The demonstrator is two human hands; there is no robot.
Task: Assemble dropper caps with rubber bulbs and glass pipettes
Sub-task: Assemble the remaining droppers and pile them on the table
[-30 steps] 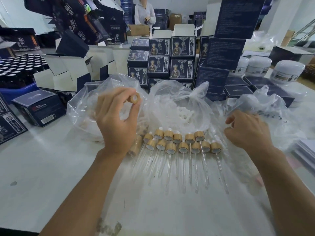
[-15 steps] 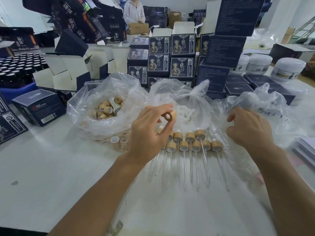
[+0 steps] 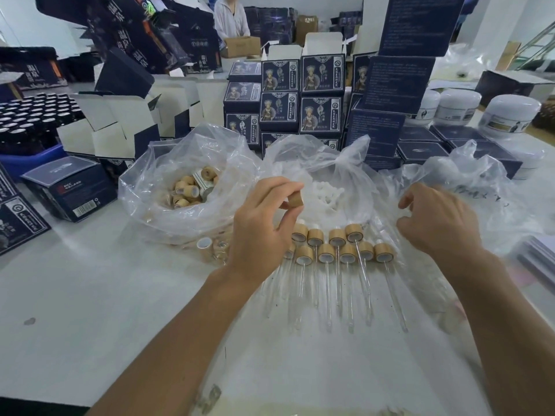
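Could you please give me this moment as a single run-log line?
left hand: pinches cap over bulb bag | right hand: in pipette bag, grip unclear | finished droppers: two rows on table

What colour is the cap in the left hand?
Light tan, a bamboo-like wood tone. The head view shows the cap pinched in the left hand.

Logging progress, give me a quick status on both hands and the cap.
Left hand pinching one bamboo cap. Right hand curled at the plastic bag, grip unclear. Nothing in the way.
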